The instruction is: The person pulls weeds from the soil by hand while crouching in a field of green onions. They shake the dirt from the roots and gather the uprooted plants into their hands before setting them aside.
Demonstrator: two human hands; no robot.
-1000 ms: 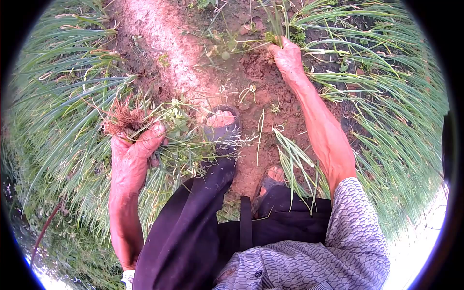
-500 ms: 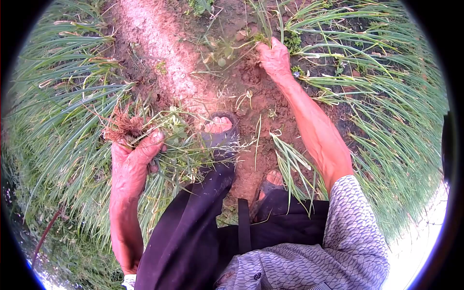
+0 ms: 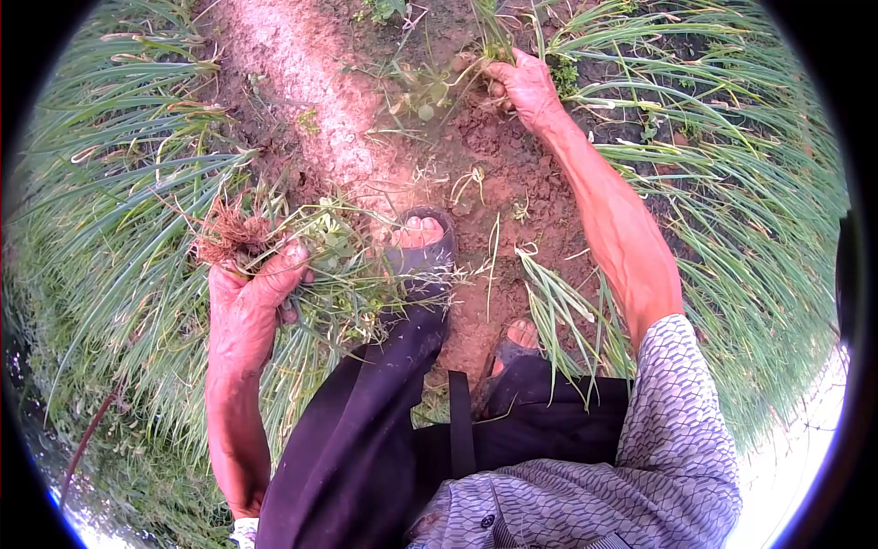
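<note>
My left hand [image 3: 251,297] is closed around a bunch of uprooted weeds [image 3: 343,274]. Their tangled brown roots [image 3: 233,236] stick up above the thumb, and the green stems and leaves trail to the right over my shin. At the top, my right hand [image 3: 526,90] is closed on the base of a green grassy weed [image 3: 491,32] near the soil at the edge of the right-hand bed. The fingers hide where its stems meet the ground. Small broad-leaved weeds [image 3: 430,96] are just left of that hand.
Rows of onion-like plants [image 3: 137,174] line the left side, and more onion-like plants [image 3: 722,156] fill the right. Between them runs a bare reddish soil path [image 3: 302,91]. My sandalled feet [image 3: 421,233] stand on it, beside loose pulled green stalks [image 3: 558,302].
My right hand has moved slightly up and to the right, still gripping the weed. My left hand with its bunch has barely moved.
</note>
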